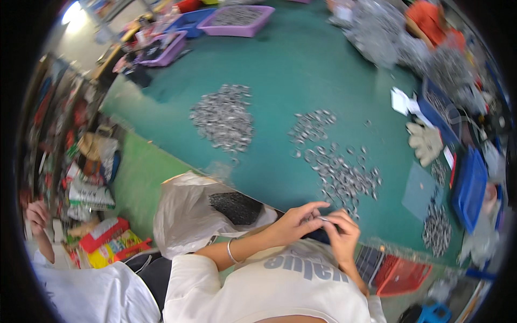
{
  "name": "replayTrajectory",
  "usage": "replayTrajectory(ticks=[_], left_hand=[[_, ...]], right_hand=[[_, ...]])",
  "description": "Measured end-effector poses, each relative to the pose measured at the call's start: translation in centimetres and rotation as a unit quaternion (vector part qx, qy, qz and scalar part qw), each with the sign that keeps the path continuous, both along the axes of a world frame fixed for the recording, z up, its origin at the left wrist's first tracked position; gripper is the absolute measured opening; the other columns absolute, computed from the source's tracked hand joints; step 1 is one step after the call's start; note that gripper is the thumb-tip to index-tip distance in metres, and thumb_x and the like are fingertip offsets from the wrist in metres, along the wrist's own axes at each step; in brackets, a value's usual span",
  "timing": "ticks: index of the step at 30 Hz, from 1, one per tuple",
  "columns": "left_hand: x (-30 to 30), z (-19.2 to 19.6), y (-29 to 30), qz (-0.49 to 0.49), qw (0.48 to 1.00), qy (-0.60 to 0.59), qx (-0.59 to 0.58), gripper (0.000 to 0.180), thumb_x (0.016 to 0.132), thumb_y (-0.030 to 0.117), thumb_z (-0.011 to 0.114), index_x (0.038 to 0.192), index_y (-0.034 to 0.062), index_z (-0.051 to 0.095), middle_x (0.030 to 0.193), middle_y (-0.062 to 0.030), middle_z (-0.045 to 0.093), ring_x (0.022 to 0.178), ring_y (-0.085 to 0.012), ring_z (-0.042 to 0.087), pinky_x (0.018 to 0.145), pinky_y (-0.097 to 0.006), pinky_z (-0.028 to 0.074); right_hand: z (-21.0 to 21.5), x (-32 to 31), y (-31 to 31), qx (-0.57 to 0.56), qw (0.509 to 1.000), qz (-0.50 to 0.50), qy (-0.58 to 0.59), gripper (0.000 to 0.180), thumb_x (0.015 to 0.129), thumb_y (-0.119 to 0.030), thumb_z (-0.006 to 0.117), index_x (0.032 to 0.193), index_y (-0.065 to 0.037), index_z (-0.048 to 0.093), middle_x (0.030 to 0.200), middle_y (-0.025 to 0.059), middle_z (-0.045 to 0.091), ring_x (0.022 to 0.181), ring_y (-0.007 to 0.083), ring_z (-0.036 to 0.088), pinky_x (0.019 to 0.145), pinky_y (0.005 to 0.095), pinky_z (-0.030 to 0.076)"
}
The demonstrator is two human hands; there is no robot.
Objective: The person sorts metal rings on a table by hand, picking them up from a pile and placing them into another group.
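My left hand (296,223) and my right hand (344,232) meet at the near edge of the green table. Their fingers are closed around a small grey metal ring (322,218), which is partly hidden by the fingertips. Just beyond my hands lies a loose heap of similar metal rings (347,175), trailing toward my right hand. A larger, denser pile of rings (223,118) sits farther left on the table. Beneath my left forearm, an open whitish plastic bag (180,218) holds many small dark pieces (237,208).
Purple basins (245,28) stand at the far edge. On the right are a white glove (424,141), blue trays (469,189) and another ring pile (437,230). A red crate (401,274) is below the table. One person's hand (37,216) shows at left; another person (428,21) is far right.
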State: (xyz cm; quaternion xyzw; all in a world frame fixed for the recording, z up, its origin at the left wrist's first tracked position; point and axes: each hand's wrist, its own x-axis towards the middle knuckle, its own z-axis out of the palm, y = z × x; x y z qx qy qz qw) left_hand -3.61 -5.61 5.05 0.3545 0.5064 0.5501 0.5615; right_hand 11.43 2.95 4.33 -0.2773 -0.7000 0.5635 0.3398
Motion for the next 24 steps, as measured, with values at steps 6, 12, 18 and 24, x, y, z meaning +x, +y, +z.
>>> replayTrajectory(ticks=[6, 12, 18, 24], left_hand=[[1.3, -2.2, 0.6, 0.003, 0.936, -0.318, -0.150, 0.027, 0.098, 0.014, 0.045, 0.118, 0.0006, 0.056, 0.069, 0.0014, 0.048, 0.052, -0.0037, 0.035, 0.044, -0.017, 0.026], [2.4, -2.3, 0.6, 0.029, 0.961, -0.236, -0.141, 0.025, 0.096, 0.007, 0.046, 0.118, 0.0004, 0.057, 0.081, -0.0018, 0.054, 0.061, -0.0064, 0.041, 0.053, -0.020, 0.035], [3.0, -2.4, 1.0, -0.012, 0.964, -0.216, -0.153, 0.027, 0.096, 0.007, 0.046, 0.121, 0.0005, 0.055, 0.092, -0.0036, 0.058, 0.071, -0.0083, 0.048, 0.062, -0.021, 0.040], [4.0, -2.9, 2.2, -0.014, 0.907, -0.395, -0.143, 0.033, 0.097, 0.012, 0.047, 0.126, -0.0045, 0.048, 0.116, -0.0125, 0.057, 0.105, -0.0186, 0.056, 0.087, -0.029, 0.049]], right_hand=[[0.2, 2.9, 1.8, 0.122, 0.984, -0.073, -0.103, 0.020, 0.069, 0.003, 0.071, 0.088, 0.001, 0.068, 0.082, 0.0106, 0.062, 0.079, 0.0260, 0.057, 0.071, 0.0340, 0.045], [-1.1, 6.0, 3.7, 0.290, 0.913, -0.107, -0.266, 0.032, 0.065, -0.004, 0.076, 0.093, -0.001, 0.061, 0.087, 0.0129, 0.057, 0.081, 0.0305, 0.052, 0.072, 0.0387, 0.042], [-2.4, 6.1, 3.9, 0.162, 0.951, -0.162, -0.210, 0.019, 0.068, 0.003, 0.072, 0.083, 0.001, 0.059, 0.082, 0.0133, 0.058, 0.071, 0.0293, 0.054, 0.062, 0.0367, 0.044], [0.0, 3.6, 0.7, 0.222, 0.967, -0.013, -0.123, 0.020, 0.068, -0.001, 0.073, 0.087, -0.001, 0.066, 0.089, 0.0123, 0.062, 0.078, 0.0289, 0.058, 0.069, 0.0370, 0.048]])
